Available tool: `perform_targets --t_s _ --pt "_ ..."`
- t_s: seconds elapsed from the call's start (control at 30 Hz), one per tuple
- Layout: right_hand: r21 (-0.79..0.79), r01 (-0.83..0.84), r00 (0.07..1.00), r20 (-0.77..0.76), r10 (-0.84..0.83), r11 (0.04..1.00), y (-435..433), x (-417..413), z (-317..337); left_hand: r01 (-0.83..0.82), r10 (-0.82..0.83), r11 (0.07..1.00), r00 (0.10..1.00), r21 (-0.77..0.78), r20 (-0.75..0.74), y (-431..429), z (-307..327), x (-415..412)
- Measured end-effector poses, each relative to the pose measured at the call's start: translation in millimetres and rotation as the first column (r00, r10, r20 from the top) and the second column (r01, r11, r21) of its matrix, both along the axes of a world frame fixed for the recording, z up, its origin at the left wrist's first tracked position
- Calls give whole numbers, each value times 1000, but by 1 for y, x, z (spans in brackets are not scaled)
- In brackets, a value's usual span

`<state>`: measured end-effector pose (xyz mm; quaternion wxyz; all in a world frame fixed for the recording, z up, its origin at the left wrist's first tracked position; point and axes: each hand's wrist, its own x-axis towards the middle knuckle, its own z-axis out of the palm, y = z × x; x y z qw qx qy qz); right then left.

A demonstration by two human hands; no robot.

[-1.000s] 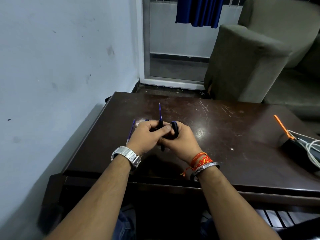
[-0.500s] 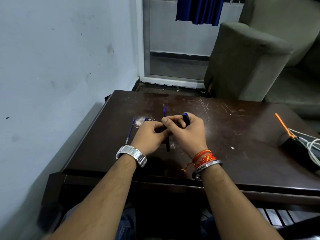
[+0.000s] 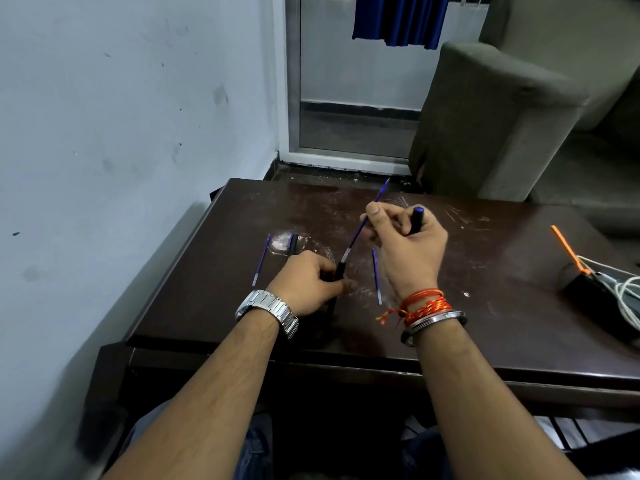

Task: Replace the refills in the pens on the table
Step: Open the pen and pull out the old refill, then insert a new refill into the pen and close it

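My left hand (image 3: 308,284) grips a black pen barrel (image 3: 335,285) just above the dark table (image 3: 485,271). My right hand (image 3: 407,247) pinches a thin purple refill (image 3: 363,225) between thumb and forefinger; its lower tip meets the barrel's top. The same hand also holds a black pen part with a blue end (image 3: 415,220) under its other fingers. A second refill (image 3: 376,277) lies on the table between my hands. A third refill (image 3: 260,260) lies at the left, next to another black pen piece (image 3: 293,243).
A painted wall runs along the table's left edge. At the right edge sit a black box (image 3: 595,299) with white cables and an orange stick (image 3: 568,249). A grey sofa (image 3: 491,126) stands behind the table. A clear wrapper (image 3: 322,249) lies near my left hand.
My hands have drawn apart. The right hand rose up and to the right, pulling the purple refill out of the barrel that the left hand keeps low. A refill now shows on the table between them.
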<state>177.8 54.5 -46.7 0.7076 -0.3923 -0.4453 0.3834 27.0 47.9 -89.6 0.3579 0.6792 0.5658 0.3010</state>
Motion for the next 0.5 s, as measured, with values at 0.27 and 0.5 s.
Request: perform_targets --t_s 0.27,0.5 --pt "-73 303 879 406 -249 950 9 24 -5 -213 221 973 972 93 -82 6 -1 -11" --pt "-300 395 687 724 -62 868 28 38 -31 -250 255 965 965 82 -64 3 -1 -12"
